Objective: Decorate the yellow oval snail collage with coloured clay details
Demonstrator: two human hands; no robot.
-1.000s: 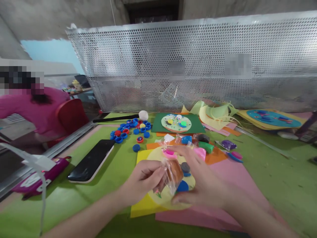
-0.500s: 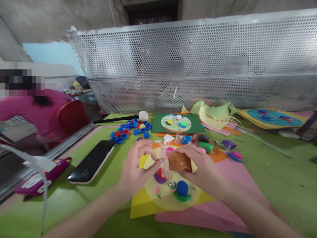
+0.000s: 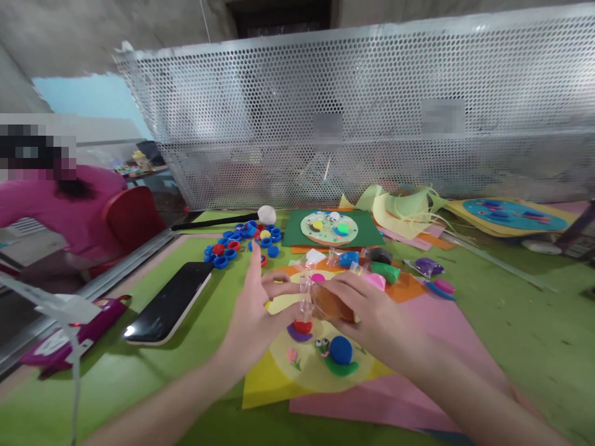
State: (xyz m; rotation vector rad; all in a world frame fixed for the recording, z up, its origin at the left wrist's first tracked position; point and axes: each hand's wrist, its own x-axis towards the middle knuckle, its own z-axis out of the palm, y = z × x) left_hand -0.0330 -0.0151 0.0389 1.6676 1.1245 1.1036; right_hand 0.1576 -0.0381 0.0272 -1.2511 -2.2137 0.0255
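Note:
My right hand [image 3: 372, 310] is closed around a clear packet of brown modelling clay [image 3: 332, 301]. The fingers of my left hand [image 3: 264, 303] pinch the packet's loose plastic end, its index finger or thumb side raised. Both hands hover over a round cream card [image 3: 320, 371] on yellow paper [image 3: 260, 387]. The card bears a snail with a blue bottle cap shell [image 3: 341, 350] and green body, googly eyes, and a pink flower [image 3: 292, 355]. A red cap with a purple strip [image 3: 301, 331] shows partly below the packet.
A phone [image 3: 171, 303] and a purple pouch [image 3: 69, 334] lie left. Several blue and red bottle caps [image 3: 223, 251] are heaped behind. Clay packets [image 3: 385, 271], a finished card on green paper [image 3: 290, 229] and paper scraps [image 3: 404, 214] sit further back. A person in pink [image 3: 79, 210] sits left.
My left hand has shifted its fingers, one now pointing upward, while it still holds the plastic end. The brown packet has turned slightly in my right hand. The view has shifted a little.

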